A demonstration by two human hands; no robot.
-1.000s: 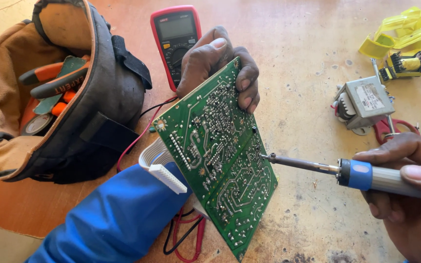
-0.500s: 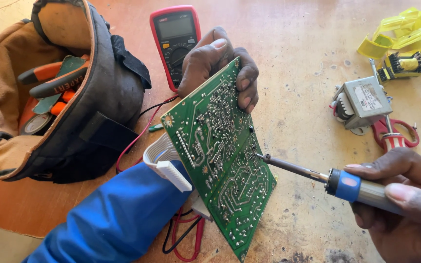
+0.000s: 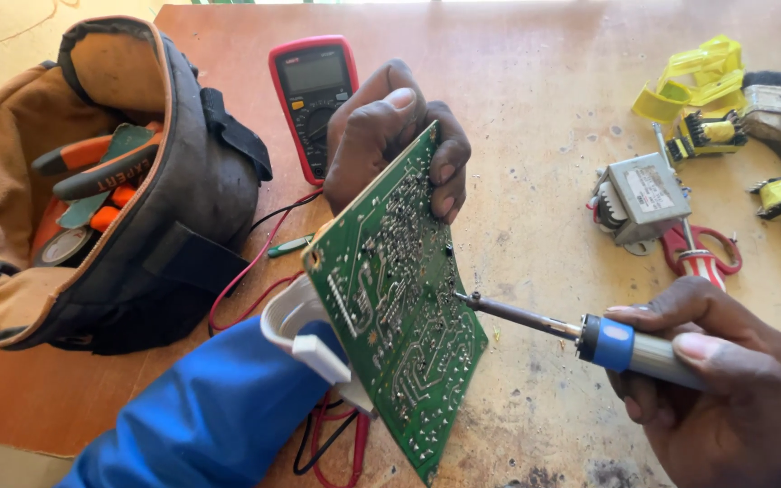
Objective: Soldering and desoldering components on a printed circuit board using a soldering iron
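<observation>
My left hand (image 3: 390, 136) grips the top edge of a green circuit board (image 3: 395, 298), holding it upright and tilted with its solder side toward me. A white ribbon cable with a connector (image 3: 305, 339) hangs off the board's left edge over my blue sleeve (image 3: 210, 416). My right hand (image 3: 725, 389) holds a soldering iron (image 3: 589, 334) with a blue and grey handle. Its metal tip touches the board near the right edge, about mid-height.
An open tool bag (image 3: 101, 190) with orange-handled pliers stands at the left. A red multimeter (image 3: 314, 95) lies behind the board, its red and black leads (image 3: 327, 443) trailing under it. A grey transformer (image 3: 639, 199), red-handled screwdriver (image 3: 702, 262) and yellow parts (image 3: 698, 86) lie at the right.
My right hand has shifted the soldering iron slightly lower along the board's right edge, the tip staying on the solder side. The left hand and board have barely moved.
</observation>
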